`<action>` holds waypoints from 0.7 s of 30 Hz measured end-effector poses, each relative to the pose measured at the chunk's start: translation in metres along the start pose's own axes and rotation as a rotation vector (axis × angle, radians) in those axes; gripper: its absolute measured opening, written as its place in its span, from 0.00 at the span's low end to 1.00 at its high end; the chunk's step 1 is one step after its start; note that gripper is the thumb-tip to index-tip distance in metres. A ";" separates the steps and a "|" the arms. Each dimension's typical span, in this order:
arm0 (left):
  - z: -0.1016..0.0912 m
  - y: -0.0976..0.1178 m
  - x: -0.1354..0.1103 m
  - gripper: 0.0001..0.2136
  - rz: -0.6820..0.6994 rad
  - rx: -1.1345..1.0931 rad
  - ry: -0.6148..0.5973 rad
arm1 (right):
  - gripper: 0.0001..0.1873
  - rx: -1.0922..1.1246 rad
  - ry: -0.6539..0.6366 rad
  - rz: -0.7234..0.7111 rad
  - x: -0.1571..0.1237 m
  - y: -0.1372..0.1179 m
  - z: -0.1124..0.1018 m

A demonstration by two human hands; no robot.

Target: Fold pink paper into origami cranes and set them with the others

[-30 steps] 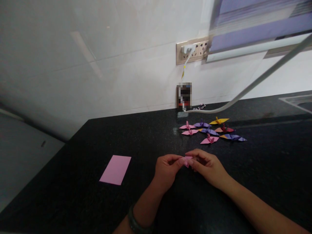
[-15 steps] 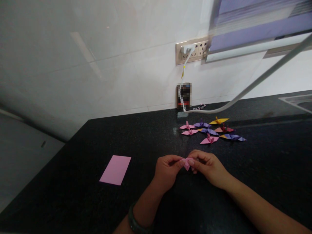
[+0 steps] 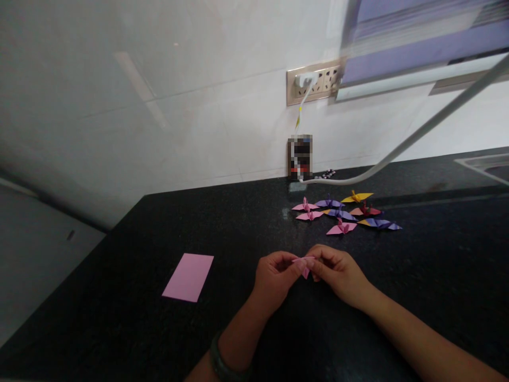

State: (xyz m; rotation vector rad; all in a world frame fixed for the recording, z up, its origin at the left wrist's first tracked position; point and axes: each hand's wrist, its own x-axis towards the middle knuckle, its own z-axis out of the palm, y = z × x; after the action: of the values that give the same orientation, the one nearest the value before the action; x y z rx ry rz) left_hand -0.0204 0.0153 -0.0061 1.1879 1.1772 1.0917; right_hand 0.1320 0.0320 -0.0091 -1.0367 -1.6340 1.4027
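Note:
Both hands meet just above the black countertop. My left hand and my right hand each pinch one side of a small folded pink paper piece between the fingertips. A dark band sits on my left wrist. A flat pink paper sheet lies on the counter to the left of my hands. Behind my hands, several finished paper cranes in pink, purple, yellow and red lie in a cluster.
A white tiled wall backs the counter, with a socket strip holding a white plug and cable. A small dark box leans against the wall. A white hose slants down from the upper right. A sink edge shows far right.
The hands stay in place. The fingers have worked the pink paper piece slightly, and it now shows flatter on top between the fingertips.

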 end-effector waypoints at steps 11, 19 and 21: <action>-0.001 -0.001 0.000 0.08 -0.003 0.066 0.015 | 0.13 -0.008 0.002 -0.027 -0.001 0.000 0.002; -0.002 -0.002 0.000 0.09 0.031 0.099 0.028 | 0.13 -0.006 0.053 0.000 -0.003 0.000 0.009; -0.002 -0.003 0.000 0.10 0.030 0.109 0.031 | 0.13 0.009 0.054 0.015 -0.003 0.000 0.009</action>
State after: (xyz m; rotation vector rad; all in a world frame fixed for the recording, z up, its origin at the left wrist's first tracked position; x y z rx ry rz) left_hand -0.0225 0.0151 -0.0092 1.2799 1.2600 1.0829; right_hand 0.1246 0.0258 -0.0108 -1.0747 -1.5824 1.3788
